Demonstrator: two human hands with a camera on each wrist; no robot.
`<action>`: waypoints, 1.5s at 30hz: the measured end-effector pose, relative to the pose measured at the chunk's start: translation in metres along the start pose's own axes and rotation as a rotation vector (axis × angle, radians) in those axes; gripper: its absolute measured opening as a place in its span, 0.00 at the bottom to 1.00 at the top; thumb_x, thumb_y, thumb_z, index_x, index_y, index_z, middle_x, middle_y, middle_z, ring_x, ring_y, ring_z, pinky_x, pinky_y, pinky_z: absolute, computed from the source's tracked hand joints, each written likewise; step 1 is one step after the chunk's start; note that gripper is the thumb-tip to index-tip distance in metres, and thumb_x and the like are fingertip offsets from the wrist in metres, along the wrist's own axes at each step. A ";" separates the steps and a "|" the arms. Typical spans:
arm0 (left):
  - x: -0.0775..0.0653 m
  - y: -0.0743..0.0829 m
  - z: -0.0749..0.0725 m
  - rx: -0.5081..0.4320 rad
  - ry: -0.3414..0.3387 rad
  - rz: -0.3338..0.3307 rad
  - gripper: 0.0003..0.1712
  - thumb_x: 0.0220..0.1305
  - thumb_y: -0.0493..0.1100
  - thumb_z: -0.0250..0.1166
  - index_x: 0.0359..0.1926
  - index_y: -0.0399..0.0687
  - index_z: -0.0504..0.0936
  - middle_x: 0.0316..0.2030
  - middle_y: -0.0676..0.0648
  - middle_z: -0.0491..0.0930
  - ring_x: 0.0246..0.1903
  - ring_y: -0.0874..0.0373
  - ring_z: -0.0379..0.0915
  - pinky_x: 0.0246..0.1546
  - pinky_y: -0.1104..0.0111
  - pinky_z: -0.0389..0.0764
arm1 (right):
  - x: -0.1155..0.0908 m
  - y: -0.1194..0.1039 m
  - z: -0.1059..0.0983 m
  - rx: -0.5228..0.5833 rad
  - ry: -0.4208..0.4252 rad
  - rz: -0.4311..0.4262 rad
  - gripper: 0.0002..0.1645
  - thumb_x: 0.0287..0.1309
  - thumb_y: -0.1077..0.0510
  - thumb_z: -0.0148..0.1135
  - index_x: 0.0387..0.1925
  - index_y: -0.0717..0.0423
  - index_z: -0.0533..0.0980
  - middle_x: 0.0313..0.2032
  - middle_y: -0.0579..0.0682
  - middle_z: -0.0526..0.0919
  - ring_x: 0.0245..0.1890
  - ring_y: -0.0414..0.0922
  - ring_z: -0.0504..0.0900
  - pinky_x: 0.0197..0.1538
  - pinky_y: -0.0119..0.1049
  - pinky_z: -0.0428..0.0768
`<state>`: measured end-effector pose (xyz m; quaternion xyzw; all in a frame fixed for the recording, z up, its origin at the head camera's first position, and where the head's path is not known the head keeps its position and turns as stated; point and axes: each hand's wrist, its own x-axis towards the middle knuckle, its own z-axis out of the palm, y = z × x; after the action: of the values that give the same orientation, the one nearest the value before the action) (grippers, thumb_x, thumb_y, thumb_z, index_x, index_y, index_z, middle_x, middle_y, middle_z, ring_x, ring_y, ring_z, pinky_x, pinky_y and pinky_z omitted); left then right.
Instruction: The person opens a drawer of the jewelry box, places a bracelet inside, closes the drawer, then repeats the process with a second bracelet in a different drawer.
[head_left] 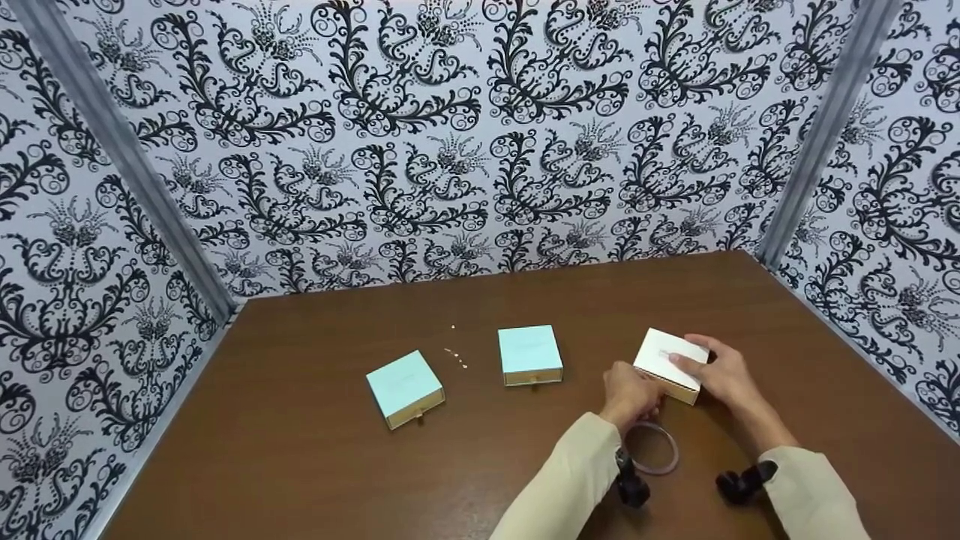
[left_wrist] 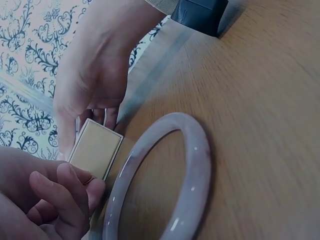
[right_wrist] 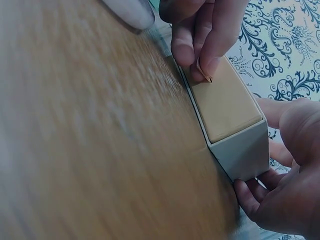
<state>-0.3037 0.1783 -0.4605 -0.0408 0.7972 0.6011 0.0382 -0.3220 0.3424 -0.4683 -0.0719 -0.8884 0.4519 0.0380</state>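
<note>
A small white drawer box [head_left: 654, 355] with a tan drawer front [right_wrist: 225, 107] sits at the right of the brown table. My right hand [head_left: 724, 373] grips its white sleeve from the right side, thumb over the top. At the front, my left hand [head_left: 630, 390] pinches the small pull tab [right_wrist: 201, 69] between thumb and fingers. The drawer front looks flush with the sleeve in the right wrist view. A pale pinkish bangle [left_wrist: 197, 175] lies on the table just in front of the box, beside my left wrist.
Two light-blue drawer boxes with tan fronts stand to the left, one near the table's middle [head_left: 530, 349] and one farther left [head_left: 405, 384]. Several tiny pale bits [head_left: 456, 355] lie between them. Patterned walls [head_left: 480, 150] enclose the brown table [head_left: 300, 465] at the back and sides.
</note>
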 end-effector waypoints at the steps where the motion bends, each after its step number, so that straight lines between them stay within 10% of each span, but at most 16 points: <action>1: 0.000 0.000 -0.001 -0.003 -0.005 0.004 0.16 0.51 0.28 0.70 0.10 0.35 0.80 0.01 0.54 0.61 0.01 0.66 0.57 0.03 0.77 0.57 | 0.000 0.000 0.000 0.006 -0.002 -0.004 0.43 0.65 0.44 0.65 0.70 0.67 0.64 0.68 0.76 0.63 0.59 0.61 0.70 0.52 0.34 0.69; 7: -0.002 0.000 -0.004 0.008 -0.027 0.032 0.19 0.49 0.29 0.72 0.08 0.40 0.76 0.02 0.55 0.63 0.02 0.66 0.57 0.04 0.78 0.58 | -0.002 0.000 0.001 0.028 0.004 -0.020 0.43 0.65 0.45 0.65 0.69 0.69 0.64 0.67 0.74 0.66 0.57 0.58 0.71 0.44 0.23 0.68; 17: -0.003 -0.002 -0.012 0.086 -0.074 0.047 0.19 0.52 0.29 0.72 0.10 0.40 0.76 0.03 0.55 0.64 0.03 0.66 0.59 0.05 0.77 0.58 | 0.000 0.001 0.002 0.034 -0.004 -0.009 0.45 0.64 0.44 0.66 0.70 0.69 0.63 0.70 0.75 0.61 0.67 0.63 0.64 0.65 0.47 0.65; 45: -0.016 -0.005 -0.026 0.134 -0.154 0.072 0.23 0.54 0.29 0.69 0.06 0.42 0.73 0.03 0.54 0.65 0.03 0.65 0.58 0.04 0.77 0.59 | -0.001 0.000 0.002 0.026 -0.001 -0.016 0.44 0.65 0.44 0.65 0.69 0.69 0.63 0.70 0.76 0.61 0.64 0.62 0.64 0.64 0.48 0.65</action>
<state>-0.2880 0.1522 -0.4568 0.0370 0.8313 0.5488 0.0803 -0.3214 0.3411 -0.4692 -0.0640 -0.8831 0.4629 0.0419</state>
